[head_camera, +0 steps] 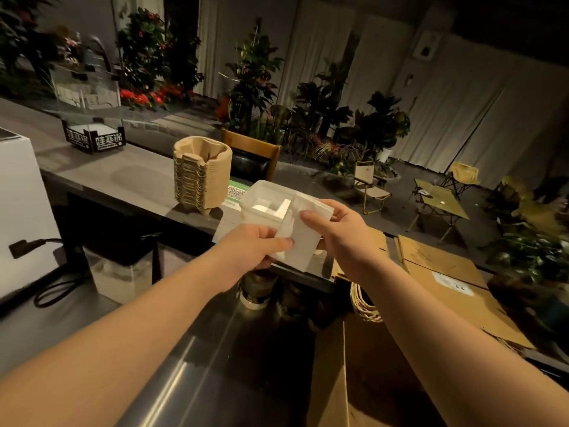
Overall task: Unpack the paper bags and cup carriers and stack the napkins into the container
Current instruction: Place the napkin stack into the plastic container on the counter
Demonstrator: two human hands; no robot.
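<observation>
A white stack of napkins (303, 238) is held between both hands just in front of a clear plastic container (261, 192) on the counter. My left hand (252, 248) grips the stack's near left corner, thumb on top. My right hand (335, 232) grips its right side, thumb across the top. Some white napkins lie inside the container. A tall stack of brown pulp cup carriers (200, 177) stands left of the container. Brown paper bags (369, 359) with twine handles lie at the lower right.
A flattened cardboard box (446, 272) lies on the right. A white appliance (21, 211) with a black cable stands at the left. A black printed box (95, 138) sits far left on the grey counter (129, 177). Plants, folding chairs and a small table stand beyond.
</observation>
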